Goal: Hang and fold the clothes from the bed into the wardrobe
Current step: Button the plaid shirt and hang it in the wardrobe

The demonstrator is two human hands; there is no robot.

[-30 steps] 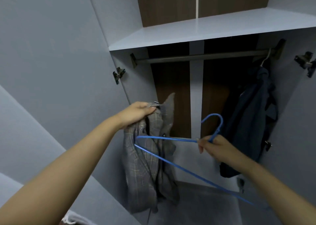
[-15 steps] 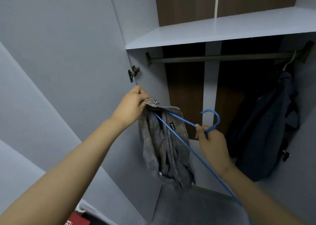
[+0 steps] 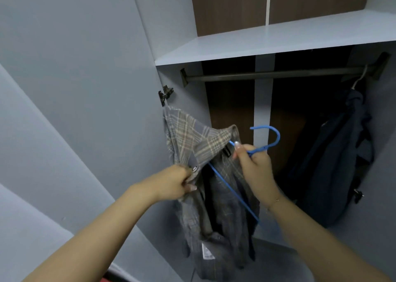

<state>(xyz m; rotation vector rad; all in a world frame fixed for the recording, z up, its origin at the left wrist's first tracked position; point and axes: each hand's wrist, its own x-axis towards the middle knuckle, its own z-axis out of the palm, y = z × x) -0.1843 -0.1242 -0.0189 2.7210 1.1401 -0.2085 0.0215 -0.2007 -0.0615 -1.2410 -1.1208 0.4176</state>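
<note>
At centre frame, your two forearms reach up from the bottom corners toward the open wardrobe point(image 3: 102, 89). Your left hand point(image 3: 171, 183) comes in from the lower left, knuckles up, fingers curled tight and pinching the front edge of the grey plaid shirt point(image 3: 214, 196) right by a metal snap button point(image 3: 195, 168). Your right hand point(image 3: 255, 166) rises from the lower right, wrist bent back, fingers wrapped round the neck of the blue hanger point(image 3: 265, 140), thumb stretched along the wire toward the collar.

That hanger's hook curls up just above your right hand, open side facing left. One blue arm of it runs under the plaid collar, the other slants down and right across the shirt's dark inside, passing below your right wrist. The shirt hangs between your hands: collar and one shoulder lifted to the upper left of your grip, reaching up near the door hinge point(image 3: 165, 93), the rest drooping to the bottom of the frame with a white care label point(image 3: 206, 252) showing.

Up top, the white shelf point(image 3: 278, 44) crosses the frame, the dark rail point(image 3: 267, 75) just beneath it. At the rail's right end a dark navy garment point(image 3: 338, 164) hangs on a white hook, well apart from your hands.
</note>
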